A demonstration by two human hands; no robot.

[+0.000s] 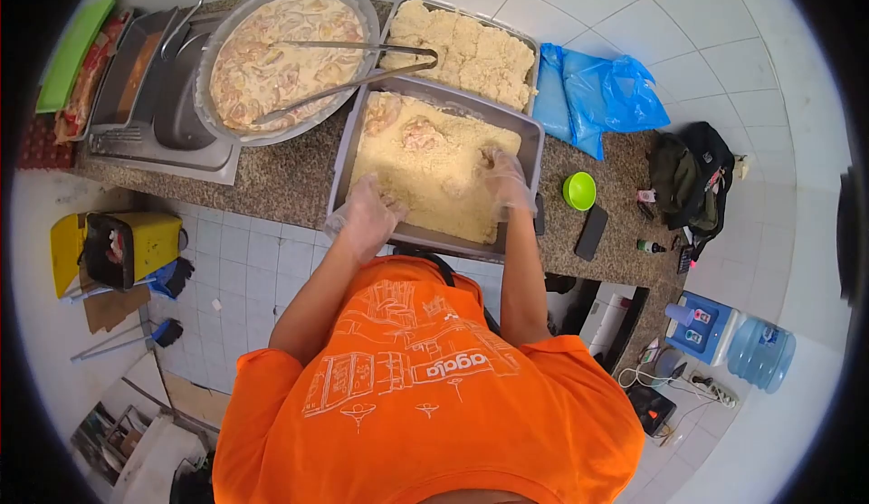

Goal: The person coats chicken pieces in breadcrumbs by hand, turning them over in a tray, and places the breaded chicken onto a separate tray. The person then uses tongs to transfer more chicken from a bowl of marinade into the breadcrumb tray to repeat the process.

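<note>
A grey tray (536,156) of pale breadcrumbs (421,183) sits at the counter's front edge. My left hand (369,218), in a clear plastic glove, rests at the tray's left side with fingers spread into the crumbs. At the right side my right hand (507,183), gloved too, reaches into the crumbs; its fingertips are coated and partly buried. Between and beyond them lies a partly coated piece of raw chicken (422,135). Another chicken piece (382,113) is in the tray's far left corner.
A large bowl (206,97) of chicken in batter stands left, metal tongs (362,46) across its rim. Behind is a tray of coated pieces (462,47). Rightward are blue plastic bags (597,97), a green bowl (579,191), a phone (591,232) and a backpack (692,178). A sink (181,97) is farther left.
</note>
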